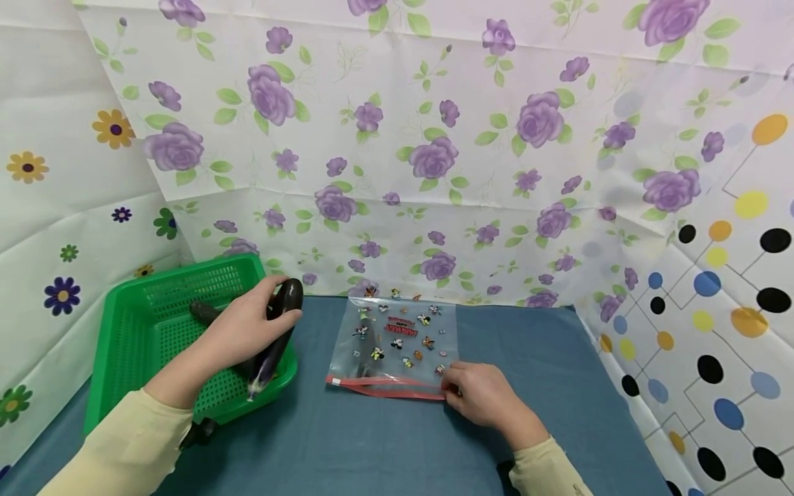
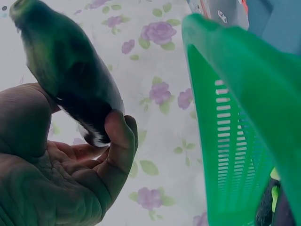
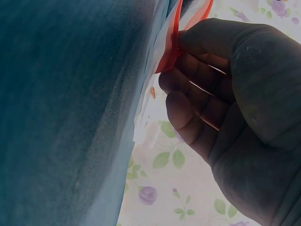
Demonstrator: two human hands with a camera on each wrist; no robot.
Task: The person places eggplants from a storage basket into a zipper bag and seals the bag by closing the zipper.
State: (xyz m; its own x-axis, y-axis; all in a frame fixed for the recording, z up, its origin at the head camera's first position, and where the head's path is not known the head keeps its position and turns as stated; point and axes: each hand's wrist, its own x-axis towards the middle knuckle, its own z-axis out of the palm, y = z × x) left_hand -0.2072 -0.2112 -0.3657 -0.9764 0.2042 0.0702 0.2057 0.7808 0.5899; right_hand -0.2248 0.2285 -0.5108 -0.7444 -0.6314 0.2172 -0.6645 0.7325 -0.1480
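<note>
Apparent transfer: left hand [image 1: 247,326] gripped eggplant [image 1: 271,354], right hand [image 1: 481,394] pinched bag [image 1: 397,358] at table's [image 1: 347,455] far edge; wider opening seemed needed.

I see a long, glossy dark-purple eggplant [image 1: 276,348] held tilted, left of a clear, red-edged plastic bag [image 1: 397,351].

The bag [image 1: 386,362] is clear, cartoon-printed, red-edged; left of it, a purple-black eggplant [image 1: 273,353] and green basket [image 1: 98,365]; under it, blue cloth [image 1: 347,448]; behind it, a purple-rosed white sheet [image 1: 384,151].
</note>
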